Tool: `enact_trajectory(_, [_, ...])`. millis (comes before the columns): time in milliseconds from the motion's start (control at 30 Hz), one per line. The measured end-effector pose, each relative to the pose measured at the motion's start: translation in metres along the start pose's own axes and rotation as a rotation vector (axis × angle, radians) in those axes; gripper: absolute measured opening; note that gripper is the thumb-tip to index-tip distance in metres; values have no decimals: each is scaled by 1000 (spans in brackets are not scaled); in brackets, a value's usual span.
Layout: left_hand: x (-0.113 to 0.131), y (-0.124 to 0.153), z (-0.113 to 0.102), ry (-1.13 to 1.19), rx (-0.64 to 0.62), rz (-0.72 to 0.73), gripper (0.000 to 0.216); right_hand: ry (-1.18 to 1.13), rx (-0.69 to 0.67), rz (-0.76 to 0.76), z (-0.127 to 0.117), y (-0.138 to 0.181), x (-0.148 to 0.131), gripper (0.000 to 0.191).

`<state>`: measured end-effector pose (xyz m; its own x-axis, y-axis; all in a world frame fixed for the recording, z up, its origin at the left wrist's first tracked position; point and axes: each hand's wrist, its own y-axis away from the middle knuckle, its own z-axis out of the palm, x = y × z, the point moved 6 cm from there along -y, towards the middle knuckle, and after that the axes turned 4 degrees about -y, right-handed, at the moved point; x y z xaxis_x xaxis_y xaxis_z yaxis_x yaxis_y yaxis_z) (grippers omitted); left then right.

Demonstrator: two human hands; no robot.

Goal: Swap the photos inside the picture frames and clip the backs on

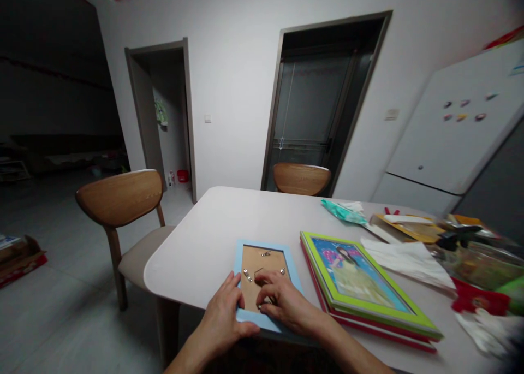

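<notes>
A light blue picture frame [241, 247] lies face down on the table near its front edge, its brown backing board [256, 256] showing. Small metal clips sit along the board's edges, such as the top clip [266, 253], the left clip [247, 275] and the right clip [282, 271]. My left hand [225, 311] rests over the frame's lower left corner, fingers stretched along the left side and thumb apart on the bottom border. Over the lower part of the board, my right hand [282, 303] has its fingers curled around a metal clip, which they partly hide.
Right of the frame, a green picture frame [368, 303] with a portrait lies on a red one [347, 320]. Beyond are a teal packet [346, 212], white paper [409, 256] and a plastic container [485, 265]. Wooden chairs [123, 196] stand left and behind the table [196, 243].
</notes>
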<state>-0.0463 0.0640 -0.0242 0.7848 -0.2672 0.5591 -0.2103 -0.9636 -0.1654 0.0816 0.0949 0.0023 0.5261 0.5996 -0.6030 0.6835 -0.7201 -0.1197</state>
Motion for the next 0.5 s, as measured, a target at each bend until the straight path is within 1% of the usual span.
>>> enact_trajectory(67, [2,0,-1,-28,-1,7,34,10,28,-11,0,-4,-1,12])
enact_trajectory(133, [4,0,-2,-65,-3,9,37,31,74,4,-5,-11,2,18])
enact_trajectory(233, [9,-1,-2,-92,-20,24,45,145,254,168,-23,-26,24,30])
enact_trajectory(300, [13,-3,0,-76,-42,54,47,218,338,290,-31,-37,42,31])
enact_trajectory(400, [17,-4,1,-41,-60,99,41,262,368,379,-31,-52,63,29])
enact_trajectory(500, [17,-5,0,-15,-59,130,36,294,393,397,-26,-59,69,27])
